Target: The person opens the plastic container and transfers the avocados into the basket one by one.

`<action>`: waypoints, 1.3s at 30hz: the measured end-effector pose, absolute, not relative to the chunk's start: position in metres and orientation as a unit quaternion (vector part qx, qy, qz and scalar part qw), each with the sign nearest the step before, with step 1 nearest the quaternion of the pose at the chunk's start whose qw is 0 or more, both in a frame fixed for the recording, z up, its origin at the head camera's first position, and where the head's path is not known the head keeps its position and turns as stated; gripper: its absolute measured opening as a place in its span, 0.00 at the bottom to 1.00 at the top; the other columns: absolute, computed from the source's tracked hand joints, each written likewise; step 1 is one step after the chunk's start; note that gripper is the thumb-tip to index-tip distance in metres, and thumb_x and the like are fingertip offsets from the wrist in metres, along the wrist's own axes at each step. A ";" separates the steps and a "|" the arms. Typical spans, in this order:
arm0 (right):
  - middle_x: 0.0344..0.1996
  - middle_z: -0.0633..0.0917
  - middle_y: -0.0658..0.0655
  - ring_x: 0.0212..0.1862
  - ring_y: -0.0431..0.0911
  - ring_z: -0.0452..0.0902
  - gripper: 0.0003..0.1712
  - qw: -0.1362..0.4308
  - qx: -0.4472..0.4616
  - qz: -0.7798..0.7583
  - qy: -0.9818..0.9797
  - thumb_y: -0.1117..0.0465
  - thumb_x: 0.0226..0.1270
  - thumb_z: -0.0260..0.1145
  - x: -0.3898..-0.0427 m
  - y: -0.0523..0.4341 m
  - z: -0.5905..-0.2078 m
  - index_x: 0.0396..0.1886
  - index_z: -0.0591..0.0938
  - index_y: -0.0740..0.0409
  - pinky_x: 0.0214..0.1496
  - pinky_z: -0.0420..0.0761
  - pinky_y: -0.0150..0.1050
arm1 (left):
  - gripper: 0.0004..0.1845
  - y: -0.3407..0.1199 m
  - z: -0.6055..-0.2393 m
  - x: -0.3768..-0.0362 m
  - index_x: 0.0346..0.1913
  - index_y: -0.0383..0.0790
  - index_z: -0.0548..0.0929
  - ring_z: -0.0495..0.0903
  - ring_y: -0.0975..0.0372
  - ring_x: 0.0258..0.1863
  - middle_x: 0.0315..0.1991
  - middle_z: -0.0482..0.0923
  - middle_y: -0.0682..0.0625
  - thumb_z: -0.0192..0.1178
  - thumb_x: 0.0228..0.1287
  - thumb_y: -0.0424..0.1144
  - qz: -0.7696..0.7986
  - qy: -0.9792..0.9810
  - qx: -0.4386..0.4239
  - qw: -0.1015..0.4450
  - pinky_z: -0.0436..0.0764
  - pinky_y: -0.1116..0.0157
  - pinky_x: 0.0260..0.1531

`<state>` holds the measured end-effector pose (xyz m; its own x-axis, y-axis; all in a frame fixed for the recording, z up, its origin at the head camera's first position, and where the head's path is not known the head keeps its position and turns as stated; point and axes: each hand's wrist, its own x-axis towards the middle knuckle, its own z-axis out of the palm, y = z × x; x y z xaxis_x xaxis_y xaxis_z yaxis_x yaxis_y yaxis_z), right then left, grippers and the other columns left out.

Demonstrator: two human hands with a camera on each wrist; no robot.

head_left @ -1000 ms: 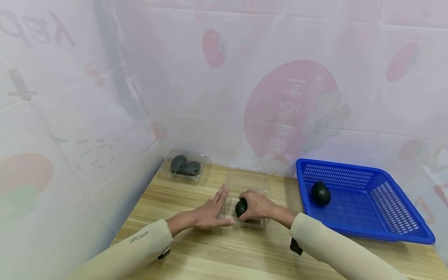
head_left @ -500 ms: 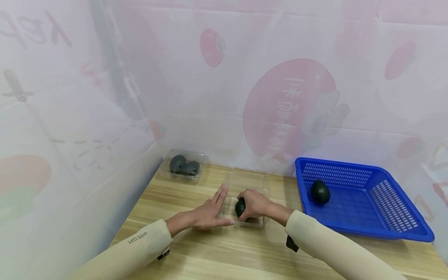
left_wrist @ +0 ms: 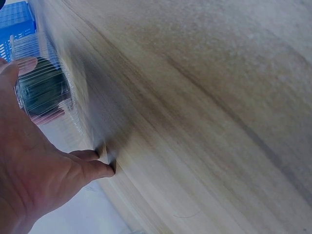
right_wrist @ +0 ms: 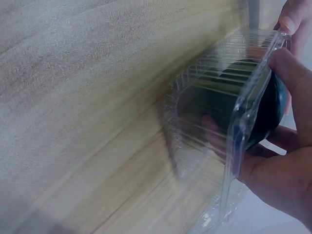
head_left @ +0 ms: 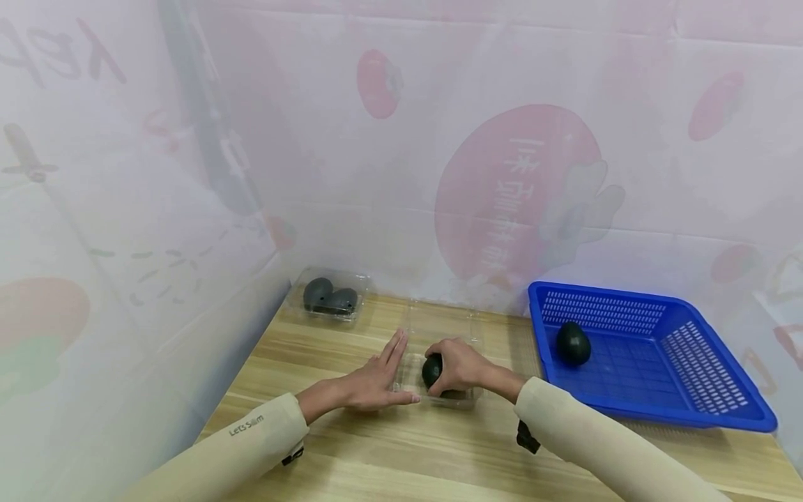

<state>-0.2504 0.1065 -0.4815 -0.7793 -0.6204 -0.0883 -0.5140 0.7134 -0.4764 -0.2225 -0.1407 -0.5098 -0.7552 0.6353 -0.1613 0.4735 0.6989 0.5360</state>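
The right hand [head_left: 461,366] curls its grip round a dark avocado [head_left: 432,369], holding it inside an open clear plastic box [head_left: 410,373] that sits on the wooden tabletop [head_left: 389,446] just in front of the person. In the right wrist view the fingers [right_wrist: 292,87] and thumb wrap the avocado [right_wrist: 229,105] behind the ribbed wall of the box [right_wrist: 204,146]; whether the fruit rests on the box floor is hard to tell there.

The left hand [head_left: 376,380] lies flat on the tabletop with its fingers straight and close together, its grip holding nothing, the fingertips against the left side of the box. The left wrist view shows the same hand [left_wrist: 34,180] beside the ribbed plastic.

A blue basket [head_left: 702,390] stands to the right, near the box, with another avocado [head_left: 574,343] inside it. At the far left corner, against the wall, a shut clear box [head_left: 330,296] holds two more avocados.
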 end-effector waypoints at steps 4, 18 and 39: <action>0.53 0.89 0.61 0.48 0.52 0.86 0.38 0.116 -0.323 -0.228 0.911 0.54 0.46 0.87 -0.253 0.111 -0.480 0.58 0.87 0.64 0.48 0.86 0.46 | 0.61 -0.141 -0.508 -0.223 0.86 0.38 0.30 0.48 0.47 0.85 0.86 0.20 0.40 0.55 0.74 0.70 0.237 0.907 0.305 0.168 0.57 0.38 0.77; 0.56 0.87 0.60 0.52 0.51 0.84 0.40 0.148 -0.337 -0.283 0.886 0.53 0.48 0.87 -0.257 0.131 -0.480 0.62 0.86 0.63 0.50 0.83 0.42 | 0.61 -0.140 -0.511 -0.222 0.86 0.37 0.31 0.49 0.46 0.84 0.86 0.21 0.39 0.55 0.74 0.70 0.238 0.907 0.304 0.166 0.57 0.38 0.77; 0.59 0.87 0.58 0.59 0.54 0.82 0.41 0.107 -0.349 -0.293 0.884 0.56 0.45 0.89 -0.255 0.156 -0.449 0.62 0.85 0.58 0.57 0.81 0.45 | 0.62 -0.140 -0.512 -0.222 0.86 0.38 0.30 0.49 0.45 0.84 0.86 0.21 0.40 0.55 0.74 0.71 0.241 0.907 0.302 0.168 0.56 0.37 0.77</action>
<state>-0.2547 0.1561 -0.4495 -0.7338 -0.6792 0.0161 -0.5544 0.5849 -0.5920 -0.2221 -0.1399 -0.5116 -0.7619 0.6279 -0.1588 0.4664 0.7021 0.5380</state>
